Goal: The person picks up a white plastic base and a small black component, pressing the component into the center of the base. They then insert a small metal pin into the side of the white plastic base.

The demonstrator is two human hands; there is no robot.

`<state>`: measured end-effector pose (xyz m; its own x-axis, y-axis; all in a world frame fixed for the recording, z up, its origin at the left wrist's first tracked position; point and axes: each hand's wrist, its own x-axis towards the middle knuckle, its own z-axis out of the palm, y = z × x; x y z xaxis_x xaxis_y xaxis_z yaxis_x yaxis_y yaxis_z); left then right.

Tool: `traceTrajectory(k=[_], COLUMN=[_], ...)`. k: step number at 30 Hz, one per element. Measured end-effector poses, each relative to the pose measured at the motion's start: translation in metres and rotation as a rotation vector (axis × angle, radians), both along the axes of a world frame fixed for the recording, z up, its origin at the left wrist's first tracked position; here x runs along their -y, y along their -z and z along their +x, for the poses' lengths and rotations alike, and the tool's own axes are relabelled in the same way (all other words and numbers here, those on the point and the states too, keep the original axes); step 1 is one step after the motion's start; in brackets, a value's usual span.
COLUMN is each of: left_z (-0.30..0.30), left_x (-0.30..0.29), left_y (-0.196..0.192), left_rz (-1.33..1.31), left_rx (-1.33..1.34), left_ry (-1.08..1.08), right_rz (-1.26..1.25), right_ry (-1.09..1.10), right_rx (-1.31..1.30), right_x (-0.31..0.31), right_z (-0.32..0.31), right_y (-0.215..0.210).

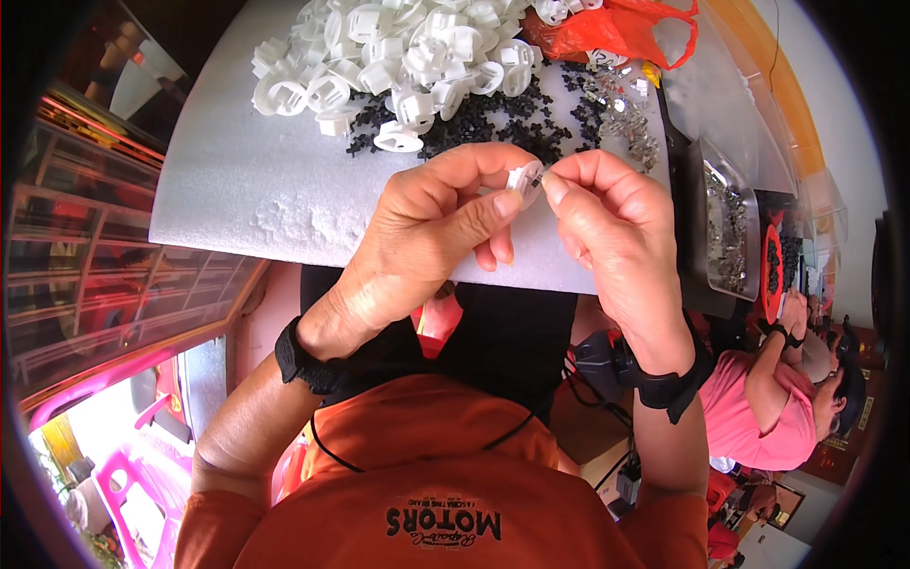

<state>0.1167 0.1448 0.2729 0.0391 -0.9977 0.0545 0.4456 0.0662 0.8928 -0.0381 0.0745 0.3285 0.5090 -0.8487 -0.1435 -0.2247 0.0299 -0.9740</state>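
Note:
Over the near part of the pale foam-topped table, my left hand [441, 213] pinches a small white round plastic fitting [527, 178] between thumb and fingers. My right hand [618, 213] meets it from the other side, thumb and forefinger pressed together at the fitting's edge. A tiny dark bit shows by those right fingertips, too small to name. Beyond my hands lies a large heap of similar white plastic fittings [403, 52]. Small black plastic pieces [521, 119] are scattered in front of the heap, and small shiny pieces [630, 133] lie to their right.
A red plastic bag [607, 33] sits at the table's far right. Beside the table are a metal tray [730, 223] of shiny parts and a red tray [772, 275] of black parts. A person in a pink shirt [758, 408] works at right. A pink chair [142, 484] stands lower left.

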Motion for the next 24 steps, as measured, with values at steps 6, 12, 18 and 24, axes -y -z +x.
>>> traceTrajectory(k=[6,12,18,24], left_z=[0.002,0.005,0.004,0.004], left_x=[0.0,0.0,0.0,0.001], left_y=[-0.001,0.0,-0.001,0.0], left_rz=[0.037,0.081,0.066,0.065], left_rx=[-0.021,-0.112,-0.082,-0.045], left_ry=[0.014,0.03,0.019,0.018], right_rz=[-0.068,-0.295,-0.379,-0.227], right_ry=[-0.045,-0.1,-0.052,-0.01], right_rx=[-0.041,-0.008,-0.046,-0.048], right_x=[-0.002,-0.004,-0.007,-0.003], right_z=[0.003,0.005,0.013,0.012], right_y=[-0.002,0.011,0.01,0.006])
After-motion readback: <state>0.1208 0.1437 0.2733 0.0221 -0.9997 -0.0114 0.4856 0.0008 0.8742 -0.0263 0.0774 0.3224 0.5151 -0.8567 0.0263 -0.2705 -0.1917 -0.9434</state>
